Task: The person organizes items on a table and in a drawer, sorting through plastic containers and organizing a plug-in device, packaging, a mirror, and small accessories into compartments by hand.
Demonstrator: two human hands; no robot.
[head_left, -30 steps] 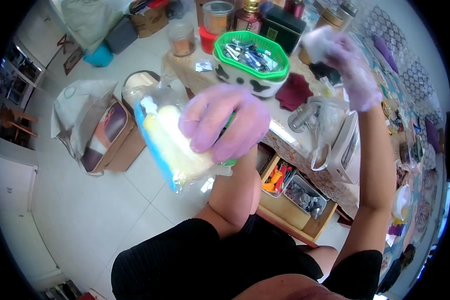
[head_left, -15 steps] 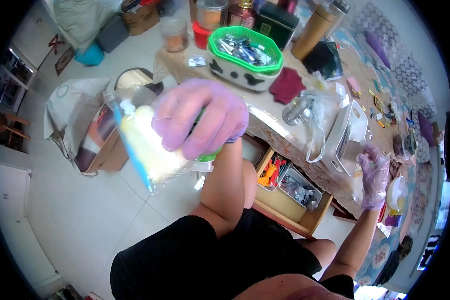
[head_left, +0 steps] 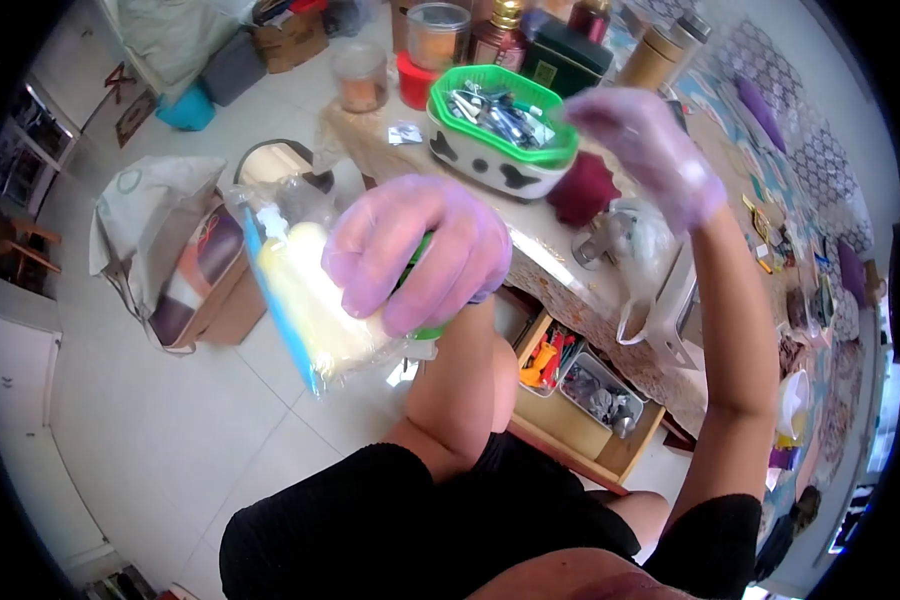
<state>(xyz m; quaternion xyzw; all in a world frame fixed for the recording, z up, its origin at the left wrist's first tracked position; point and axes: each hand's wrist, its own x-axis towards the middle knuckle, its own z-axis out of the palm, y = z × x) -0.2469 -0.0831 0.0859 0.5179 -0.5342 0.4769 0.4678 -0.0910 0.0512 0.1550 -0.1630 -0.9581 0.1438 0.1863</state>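
Observation:
My left hand (head_left: 420,250), in a thin purple glove, is closed round a clear plastic bag (head_left: 305,300) with pale yellow and white bottle-like contents and a blue edge. Something green shows between its fingers, mostly hidden by the glove. My right hand (head_left: 645,150), gloved alike and slightly blurred, is raised over the table with its fingers stretched toward the green basket (head_left: 445,105). Pens or similar slim items (head_left: 505,115) fill that basket, which sits in a white tub with black patches (head_left: 480,165). I see nothing held in the right hand.
A dark red cloth (head_left: 582,190) and a crumpled clear bag (head_left: 640,250) lie near the right forearm. Below the table edge, an open drawer (head_left: 570,425) holds small trays of tools. Jars, a bottle and a dark green box (head_left: 565,55) stand behind the basket.
My right hand has left the table's right side by the white bin and swung up and left to the green basket. My left hand, still gripping the bag, appears slightly lower and further right.

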